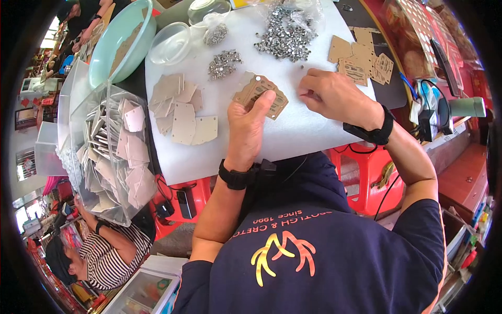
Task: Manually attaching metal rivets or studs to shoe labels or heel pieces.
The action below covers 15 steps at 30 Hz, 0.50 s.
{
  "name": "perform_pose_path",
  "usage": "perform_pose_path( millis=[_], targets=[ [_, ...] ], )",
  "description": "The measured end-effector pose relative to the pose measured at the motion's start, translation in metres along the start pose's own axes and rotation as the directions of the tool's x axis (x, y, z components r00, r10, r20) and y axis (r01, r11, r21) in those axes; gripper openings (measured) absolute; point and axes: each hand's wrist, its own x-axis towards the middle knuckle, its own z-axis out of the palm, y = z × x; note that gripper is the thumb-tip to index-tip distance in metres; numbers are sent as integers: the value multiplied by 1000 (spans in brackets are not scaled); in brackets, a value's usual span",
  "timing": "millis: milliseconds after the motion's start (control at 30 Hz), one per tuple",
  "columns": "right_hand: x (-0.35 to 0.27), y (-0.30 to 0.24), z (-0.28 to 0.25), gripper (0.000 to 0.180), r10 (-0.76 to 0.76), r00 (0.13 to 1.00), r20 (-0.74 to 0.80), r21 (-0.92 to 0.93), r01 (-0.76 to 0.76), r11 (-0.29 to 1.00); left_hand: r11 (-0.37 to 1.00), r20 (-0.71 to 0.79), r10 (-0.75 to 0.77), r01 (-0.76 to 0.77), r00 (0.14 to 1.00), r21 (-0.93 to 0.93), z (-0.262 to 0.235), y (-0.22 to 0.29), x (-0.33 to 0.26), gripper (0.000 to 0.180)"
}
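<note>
My left hand (247,128) grips a brown printed cardboard tag (276,104) with notched edges, the thumb pressed flat on its face. Small shiny metal studs sit at the tag's corners. Just to the right, my right hand (334,97) is closed, thumb and fingertips pinched together over the white work surface; whatever they hold is hidden. Beyond both hands lies a large heap of small silvery metal studs (285,36), with a smaller heap (225,64) to its left. More brown cardboard tags (361,57) are spread at the far right, partly behind my right hand.
Grey tags (184,123) lie in a loose stack left of my hand. A clear plastic bin (117,209) full of similar tags stands at the table's left edge. Behind it are a pale green basin (97,65) and a round clear tub (170,44). Another person (117,254) sits at lower left.
</note>
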Motion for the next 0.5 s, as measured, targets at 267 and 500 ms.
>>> perform_pose_path(
  millis=[267, 500],
  targets=[
    [0, -10, -5, 8, 4, 999, 34, -89, -1, 996, 1000, 16, -3, 3, 1000, 14, -4, 0, 1, 17],
    [-3, -1, -4, 8, -2, 999, 45, -2, 2, 1000, 999, 24, 20, -21, 1000, 48, -2, 1, -2, 17]
  ],
)
